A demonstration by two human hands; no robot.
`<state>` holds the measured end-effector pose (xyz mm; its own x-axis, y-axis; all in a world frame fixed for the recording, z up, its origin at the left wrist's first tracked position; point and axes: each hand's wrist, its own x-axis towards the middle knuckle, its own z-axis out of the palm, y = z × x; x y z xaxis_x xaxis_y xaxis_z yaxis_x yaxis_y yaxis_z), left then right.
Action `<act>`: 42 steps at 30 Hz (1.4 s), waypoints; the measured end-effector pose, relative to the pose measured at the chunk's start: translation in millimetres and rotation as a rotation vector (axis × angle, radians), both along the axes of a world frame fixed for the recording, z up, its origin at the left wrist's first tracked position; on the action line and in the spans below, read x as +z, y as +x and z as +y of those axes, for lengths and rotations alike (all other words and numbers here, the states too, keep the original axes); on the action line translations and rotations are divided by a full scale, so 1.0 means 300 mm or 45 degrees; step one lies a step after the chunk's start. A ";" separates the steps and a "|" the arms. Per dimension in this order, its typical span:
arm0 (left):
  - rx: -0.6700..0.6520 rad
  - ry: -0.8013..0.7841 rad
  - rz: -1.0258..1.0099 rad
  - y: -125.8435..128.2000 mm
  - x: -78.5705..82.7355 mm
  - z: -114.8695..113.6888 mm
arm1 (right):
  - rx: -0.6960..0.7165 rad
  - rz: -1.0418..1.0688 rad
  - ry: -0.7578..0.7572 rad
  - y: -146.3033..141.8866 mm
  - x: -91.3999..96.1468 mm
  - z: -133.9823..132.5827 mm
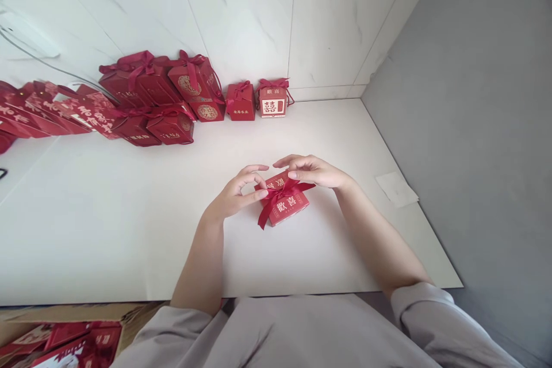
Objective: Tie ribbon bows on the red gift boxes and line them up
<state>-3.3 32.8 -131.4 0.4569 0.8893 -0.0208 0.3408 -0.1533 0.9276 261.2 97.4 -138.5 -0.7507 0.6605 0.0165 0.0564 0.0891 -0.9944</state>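
Note:
A small red gift box [288,207] with gold characters lies on the white table [129,224] in the middle of the view. A red ribbon [276,194] is tied across its top, with one tail hanging off the front left. My left hand [236,191] pinches the ribbon at the box's left side with thumb and forefinger. My right hand [314,170] rests on the far edge of the box, its fingertips pressed together on the ribbon bow.
Several finished red boxes with bows [172,98] stand in a row and a pile along the marble wall at the back left. A white paper slip [397,188] lies near the right edge. A cardboard carton [60,333] with red flat boxes sits below the front left.

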 end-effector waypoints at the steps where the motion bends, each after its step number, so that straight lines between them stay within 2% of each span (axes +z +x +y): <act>1: -0.005 -0.016 -0.042 0.001 -0.012 -0.001 | -0.034 0.005 0.009 0.006 0.003 0.001; 6: -0.010 -0.078 -0.191 0.016 -0.035 -0.007 | -0.295 -0.154 0.025 0.074 0.003 -0.033; 11: 0.028 -0.156 -0.380 0.063 -0.071 -0.009 | -0.351 -0.202 -0.136 0.127 -0.059 -0.129; 15: 0.301 0.007 -0.629 0.135 -0.135 -0.025 | -0.465 -0.110 -0.155 0.099 -0.101 -0.177; 19: 0.551 0.120 -0.626 0.192 -0.173 -0.045 | -0.459 0.024 -0.216 0.065 -0.108 -0.191; 25: 0.676 0.216 -0.566 0.210 -0.175 -0.048 | -0.368 0.052 -0.308 0.071 -0.093 -0.223; 34: 0.809 0.232 -0.448 0.210 -0.166 -0.047 | -0.312 -0.043 -0.155 0.077 -0.069 -0.246; 39: 0.786 0.326 -0.378 0.203 -0.146 -0.048 | -0.298 0.001 -0.196 0.088 -0.076 -0.237; 42: 0.787 0.284 -0.422 0.205 -0.138 -0.047 | -0.292 0.017 -0.211 0.091 -0.082 -0.230</act>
<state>58.2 18.8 -172.7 -0.1781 0.9535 0.2430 0.1334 -0.2213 0.9660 288.5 28.3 -163.2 -0.5817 0.8076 -0.0972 0.0432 -0.0887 -0.9951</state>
